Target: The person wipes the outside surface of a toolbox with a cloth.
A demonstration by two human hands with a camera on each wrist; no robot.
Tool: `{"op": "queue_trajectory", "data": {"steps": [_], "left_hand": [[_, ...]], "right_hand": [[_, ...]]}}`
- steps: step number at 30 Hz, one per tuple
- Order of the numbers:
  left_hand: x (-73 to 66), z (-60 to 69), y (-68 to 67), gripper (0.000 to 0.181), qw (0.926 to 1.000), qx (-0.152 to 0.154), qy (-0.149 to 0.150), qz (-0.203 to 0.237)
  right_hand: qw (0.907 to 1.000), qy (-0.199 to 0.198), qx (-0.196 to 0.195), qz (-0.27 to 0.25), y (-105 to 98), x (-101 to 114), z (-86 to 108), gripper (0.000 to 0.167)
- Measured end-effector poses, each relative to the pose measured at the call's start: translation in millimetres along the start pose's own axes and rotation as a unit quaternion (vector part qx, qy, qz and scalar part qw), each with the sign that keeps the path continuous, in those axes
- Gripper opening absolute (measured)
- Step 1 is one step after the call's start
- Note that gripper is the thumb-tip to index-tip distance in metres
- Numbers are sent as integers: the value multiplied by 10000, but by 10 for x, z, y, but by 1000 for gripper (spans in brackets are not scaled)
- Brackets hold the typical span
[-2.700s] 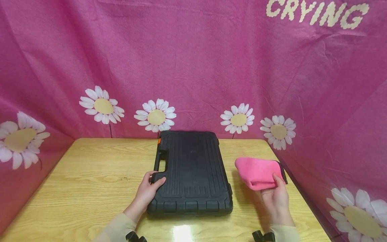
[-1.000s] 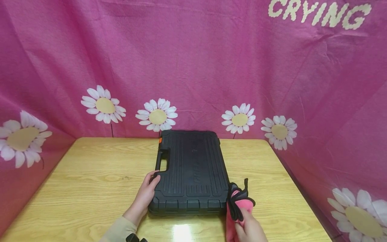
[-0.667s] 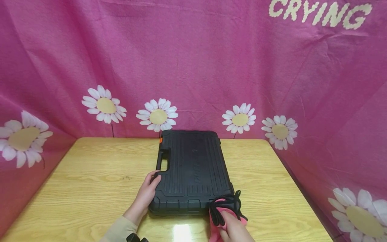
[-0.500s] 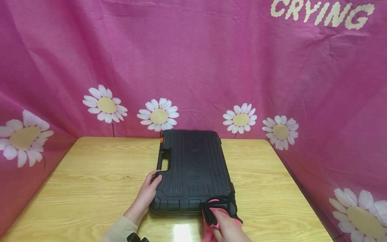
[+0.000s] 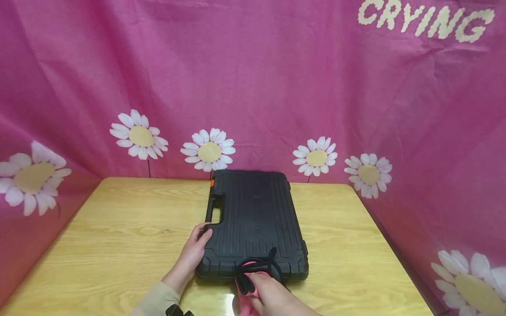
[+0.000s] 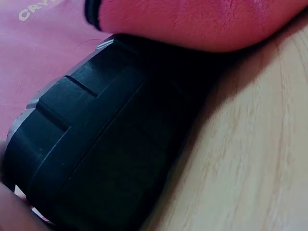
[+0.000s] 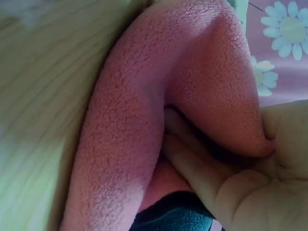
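A black plastic carrying case (image 5: 257, 215) lies flat on the wooden table, its handle on the left side. My left hand (image 5: 191, 252) grips the case's left edge just below the handle, thumb on top. In my right hand (image 5: 272, 296) is a folded pink cloth with black edging (image 5: 247, 303), bunched against the near side of the case. The right wrist view shows fingers (image 7: 192, 168) tucked into the folds of the fleecy cloth (image 7: 120, 125). From the left wrist, the cloth (image 6: 202, 24) is seen over the far end of the case's near side (image 6: 91, 125).
The wooden table (image 5: 130, 237) extends to both sides of the case. A magenta curtain with printed daisies (image 5: 253, 87) hangs behind and along both sides. An orange latch (image 5: 212, 183) sits on the case's upper left edge.
My right hand has brought the cloth from the right of the case to its near side, then slid it leftward along that side. The left hand keeps its hold, and the case stays put.
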State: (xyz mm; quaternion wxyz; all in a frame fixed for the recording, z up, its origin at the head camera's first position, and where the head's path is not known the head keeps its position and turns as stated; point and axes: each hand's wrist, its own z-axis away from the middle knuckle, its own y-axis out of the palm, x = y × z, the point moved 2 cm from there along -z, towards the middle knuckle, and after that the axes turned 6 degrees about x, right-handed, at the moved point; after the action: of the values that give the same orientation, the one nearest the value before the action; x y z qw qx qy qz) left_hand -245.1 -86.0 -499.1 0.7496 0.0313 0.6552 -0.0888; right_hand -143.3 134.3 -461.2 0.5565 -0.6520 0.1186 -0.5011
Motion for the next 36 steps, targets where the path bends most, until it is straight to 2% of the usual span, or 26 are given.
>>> {"op": "queue_trajectory", "data": {"steps": [6,10,13,16,22,24,31,36], "left_hand": [[8,-2,3,44,9999,6,45,89],[10,-2,-5,45,10000,9,-2,49],[14,-5,-5,46,10000,37,11,2],[19,-8,-1,45,10000,71,39,-23],[16,-19,-8,46,9998,117,-8,-139],[14,-22,-4,47,9998,144,15,-147],[12,-22,-8,44,9996,164,-26,-220],[20,-15,-10,44,9996,197,-32,-209]], "right_hand": [[9986,-462,197,152,191,-134,-216,31],[9979,-480,383,222,167,0,-275,32],[9959,-682,445,391,192,66,-327,34],[9928,-985,433,530,312,22,-414,33],[9881,-1427,367,438,570,-114,-615,24],[9863,-1549,341,455,572,-99,-635,23],[9860,-1490,635,405,302,257,-569,15],[9858,-1480,739,302,243,341,-558,13]]}}
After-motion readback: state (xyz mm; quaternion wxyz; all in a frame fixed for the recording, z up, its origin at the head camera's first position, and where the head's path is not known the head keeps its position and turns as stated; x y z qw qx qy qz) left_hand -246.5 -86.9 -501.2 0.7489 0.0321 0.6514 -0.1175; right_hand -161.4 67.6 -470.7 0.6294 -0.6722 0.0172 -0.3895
